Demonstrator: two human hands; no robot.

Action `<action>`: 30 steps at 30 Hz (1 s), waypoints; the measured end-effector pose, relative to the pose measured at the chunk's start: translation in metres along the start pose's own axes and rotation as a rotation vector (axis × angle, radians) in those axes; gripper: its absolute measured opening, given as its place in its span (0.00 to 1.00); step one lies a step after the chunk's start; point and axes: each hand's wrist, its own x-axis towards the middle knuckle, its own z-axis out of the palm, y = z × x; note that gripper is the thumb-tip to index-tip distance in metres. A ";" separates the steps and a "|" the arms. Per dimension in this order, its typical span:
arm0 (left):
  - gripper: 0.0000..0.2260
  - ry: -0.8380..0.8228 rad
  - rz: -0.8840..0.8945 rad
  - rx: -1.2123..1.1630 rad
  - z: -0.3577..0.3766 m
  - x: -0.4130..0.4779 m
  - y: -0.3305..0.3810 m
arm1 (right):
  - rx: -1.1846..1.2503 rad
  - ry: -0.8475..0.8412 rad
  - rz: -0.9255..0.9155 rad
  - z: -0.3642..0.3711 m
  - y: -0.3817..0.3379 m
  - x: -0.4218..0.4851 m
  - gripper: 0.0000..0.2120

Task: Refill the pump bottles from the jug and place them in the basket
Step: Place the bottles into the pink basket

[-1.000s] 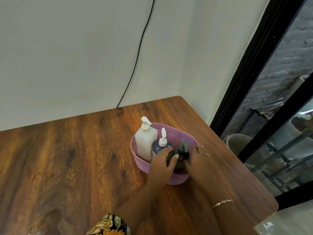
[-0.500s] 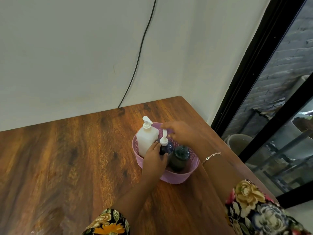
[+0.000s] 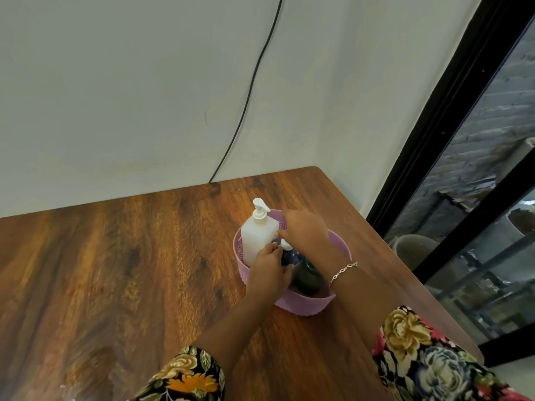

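All three bottles stand upright in the lilac ribbed plastic basket (image 3: 307, 306) on the brown wooden table (image 3: 144, 270): white square pump bottle (image 3: 256, 237) at the left, dark blue round pump bottle (image 3: 289, 256) in the middle, dark green round bottle (image 3: 308, 274) nearest me. My left hand (image 3: 269, 273) curls round the blue bottle. My right hand (image 3: 305, 230) bends over its white pump head (image 3: 285, 243); I cannot tell whether the fingers pinch it. To adjust the pump well, I should steady the body, turn only the head, and avoid knocking the neighbouring bottles.
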 end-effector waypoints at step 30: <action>0.24 0.214 -0.096 0.032 -0.012 0.013 -0.026 | 0.787 0.113 0.104 -0.025 -0.021 0.023 0.02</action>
